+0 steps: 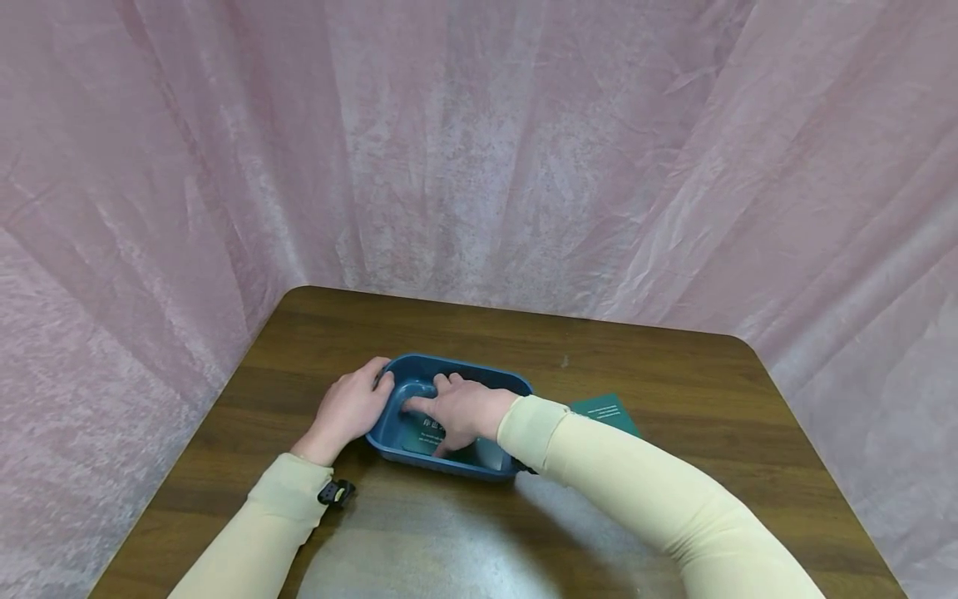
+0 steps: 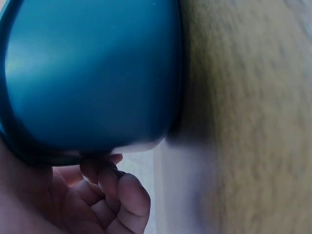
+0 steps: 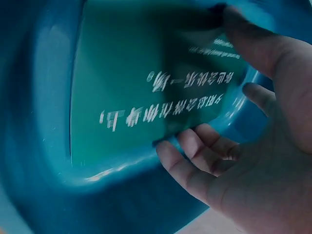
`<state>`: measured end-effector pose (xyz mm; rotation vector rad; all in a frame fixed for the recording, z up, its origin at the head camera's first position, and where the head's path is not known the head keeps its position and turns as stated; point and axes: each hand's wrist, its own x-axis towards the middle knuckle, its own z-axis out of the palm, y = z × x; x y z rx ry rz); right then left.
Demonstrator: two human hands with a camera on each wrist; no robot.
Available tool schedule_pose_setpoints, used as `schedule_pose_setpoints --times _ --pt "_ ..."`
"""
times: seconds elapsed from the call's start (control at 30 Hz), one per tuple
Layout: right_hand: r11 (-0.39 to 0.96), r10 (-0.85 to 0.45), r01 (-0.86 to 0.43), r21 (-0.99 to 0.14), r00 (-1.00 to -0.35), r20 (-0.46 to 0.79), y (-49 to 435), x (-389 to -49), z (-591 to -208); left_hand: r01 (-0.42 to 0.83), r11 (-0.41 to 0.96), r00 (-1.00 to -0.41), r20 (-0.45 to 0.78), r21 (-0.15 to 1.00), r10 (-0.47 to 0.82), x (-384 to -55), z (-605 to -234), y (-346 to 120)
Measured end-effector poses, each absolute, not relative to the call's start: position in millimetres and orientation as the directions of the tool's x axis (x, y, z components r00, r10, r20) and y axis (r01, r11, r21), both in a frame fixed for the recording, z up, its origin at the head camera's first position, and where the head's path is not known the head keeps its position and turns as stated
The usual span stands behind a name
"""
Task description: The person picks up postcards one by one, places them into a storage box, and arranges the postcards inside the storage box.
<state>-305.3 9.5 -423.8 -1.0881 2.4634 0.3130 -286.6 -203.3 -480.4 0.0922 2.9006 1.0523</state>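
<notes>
A blue oblong plastic basin [image 1: 456, 366] stands on the table. My left hand [image 1: 352, 409] holds its left end, thumb at the rim and fingers curled beneath it on the outside, as the left wrist view shows. Inside the basin lies a green card [image 3: 117, 83] printed with white Chinese characters and smaller lines of text. My right hand [image 1: 466, 409] reaches down into the basin with fingers spread over this card. In the right wrist view its fingertips [image 3: 165, 148] are right at one long edge of the card, while the thumb reaches toward the opposite side.
A second green card [image 1: 608, 411] with small white print lies on the brown wooden table [image 1: 674, 374], right of the basin and partly behind my right sleeve. Pink curtains [image 1: 479, 150] hang behind and beside the table. A black strapped device [image 1: 337, 492] sits at my left wrist.
</notes>
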Motion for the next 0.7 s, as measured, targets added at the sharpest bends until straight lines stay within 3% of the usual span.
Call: schedule_pose_setpoints --times 0.7 --pt "0.667 -0.658 -0.745 -0.012 -0.582 -0.477 5.1 -307.8 -424.8 0.044 0.769 -0.997 -0.025 0.638 0.077 -286.0 -479.4 -203.7"
